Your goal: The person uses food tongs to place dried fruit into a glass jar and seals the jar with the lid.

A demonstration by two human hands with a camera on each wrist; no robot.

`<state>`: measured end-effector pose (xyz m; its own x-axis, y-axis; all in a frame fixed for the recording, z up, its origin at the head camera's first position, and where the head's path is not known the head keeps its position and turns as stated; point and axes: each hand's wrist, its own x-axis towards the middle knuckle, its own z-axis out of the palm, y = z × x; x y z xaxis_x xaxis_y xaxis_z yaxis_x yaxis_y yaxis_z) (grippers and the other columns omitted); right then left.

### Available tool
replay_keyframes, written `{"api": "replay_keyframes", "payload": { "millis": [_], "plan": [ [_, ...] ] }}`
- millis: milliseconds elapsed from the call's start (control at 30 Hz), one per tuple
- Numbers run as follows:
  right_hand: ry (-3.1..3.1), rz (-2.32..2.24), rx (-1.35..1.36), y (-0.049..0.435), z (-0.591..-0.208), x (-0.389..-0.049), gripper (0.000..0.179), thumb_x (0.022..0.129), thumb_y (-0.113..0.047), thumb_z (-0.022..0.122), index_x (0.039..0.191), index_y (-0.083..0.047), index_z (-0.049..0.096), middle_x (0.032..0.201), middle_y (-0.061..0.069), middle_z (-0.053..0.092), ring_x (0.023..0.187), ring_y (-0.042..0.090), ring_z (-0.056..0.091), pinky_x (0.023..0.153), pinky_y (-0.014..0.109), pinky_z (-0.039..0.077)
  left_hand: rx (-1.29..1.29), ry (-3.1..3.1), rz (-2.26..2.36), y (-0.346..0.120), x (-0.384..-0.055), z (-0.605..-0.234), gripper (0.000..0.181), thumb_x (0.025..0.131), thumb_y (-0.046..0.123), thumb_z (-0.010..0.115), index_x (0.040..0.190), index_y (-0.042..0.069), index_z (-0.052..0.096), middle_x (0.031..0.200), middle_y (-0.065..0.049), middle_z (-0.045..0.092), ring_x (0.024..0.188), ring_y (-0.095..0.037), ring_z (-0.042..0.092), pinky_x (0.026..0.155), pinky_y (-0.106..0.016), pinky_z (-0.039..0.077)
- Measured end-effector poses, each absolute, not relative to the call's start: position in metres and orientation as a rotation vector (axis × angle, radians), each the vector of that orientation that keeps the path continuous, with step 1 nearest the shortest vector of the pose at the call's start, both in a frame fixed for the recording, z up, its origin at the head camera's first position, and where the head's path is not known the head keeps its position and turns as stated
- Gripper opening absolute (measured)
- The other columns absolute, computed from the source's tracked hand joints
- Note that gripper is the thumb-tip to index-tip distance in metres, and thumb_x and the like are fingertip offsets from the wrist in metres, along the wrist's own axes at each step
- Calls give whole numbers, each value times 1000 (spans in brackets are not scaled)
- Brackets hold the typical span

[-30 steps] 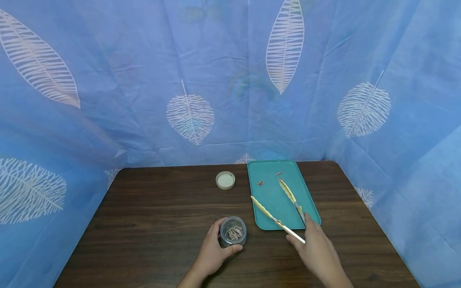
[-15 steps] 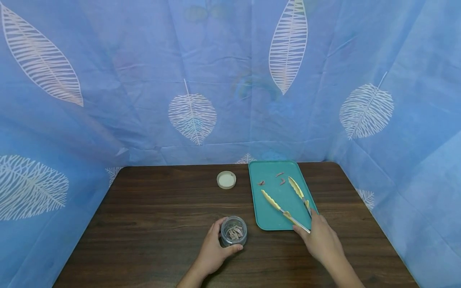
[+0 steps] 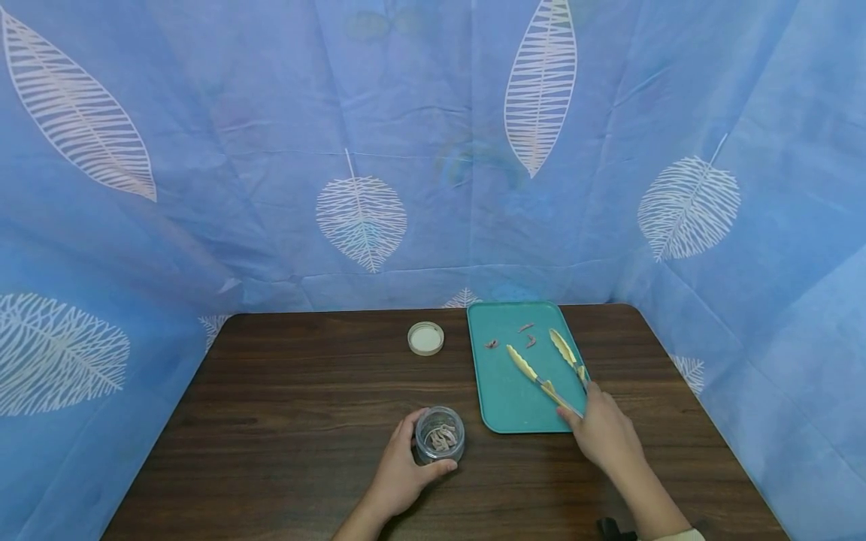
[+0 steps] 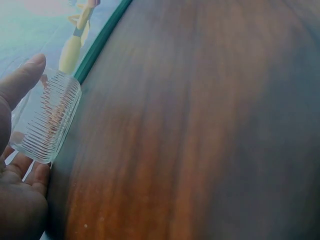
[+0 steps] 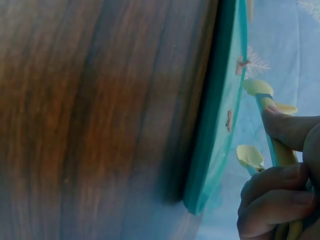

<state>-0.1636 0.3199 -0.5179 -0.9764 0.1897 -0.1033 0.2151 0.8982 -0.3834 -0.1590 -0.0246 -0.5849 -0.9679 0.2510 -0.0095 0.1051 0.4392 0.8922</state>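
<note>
On the near side of the table, my left hand (image 3: 401,472) curls round a clear ribbed glass jar (image 3: 422,451), thumb on its near side. Pale brownish strips (image 3: 442,437) lie in the jar, which also shows in the left wrist view. My right hand (image 3: 609,437) grips metal tongs (image 3: 524,364) with yellow scalloped tips, held over a teal tray (image 3: 501,406). The tips stand apart, and nothing shows between them. Three small pinkish-brown pieces (image 3: 531,341) lie on the far half of the tray, to the left of the right-hand tip.
A round pale lid (image 3: 425,339) lies on the dark wood table (image 3: 291,406), left of the tray near the back edge. Blue cloth (image 3: 271,225) with white leaf prints hangs behind the table and on both sides.
My right hand and the tongs have moved right and slightly forward. The tong tips have come closer together. A piece formerly by the right-hand tip now lies apart from it. My left hand stays put.
</note>
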Motion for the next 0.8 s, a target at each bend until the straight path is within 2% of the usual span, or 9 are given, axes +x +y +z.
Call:
{"api": "replay_keyframes", "payload": {
  "millis": [267,467,800],
  "plan": [
    [2960,-624,346,324,-526,-174,83,111,-41,61,160,19,31,151,48,47,137,65,51,106,73,49,322,2535,1581,-25,-162,-589,99,82,45,96,160,12,46,156,-14,56,143,-35,56,114,-55,48],
    [2966,-627,355,324,-528,-180,78,112,-41,58,160,16,35,151,46,49,136,65,53,103,73,51,317,2543,1574,-25,-162,-589,98,82,45,96,160,13,46,155,-13,57,142,-35,58,113,-53,49],
    [3016,-576,344,326,-531,-184,66,112,-33,59,155,16,45,141,44,59,120,61,65,90,68,57,310,2535,1580,-24,-161,-589,97,81,43,97,159,12,47,155,-15,56,143,-37,57,115,-59,47]
  ]
}}
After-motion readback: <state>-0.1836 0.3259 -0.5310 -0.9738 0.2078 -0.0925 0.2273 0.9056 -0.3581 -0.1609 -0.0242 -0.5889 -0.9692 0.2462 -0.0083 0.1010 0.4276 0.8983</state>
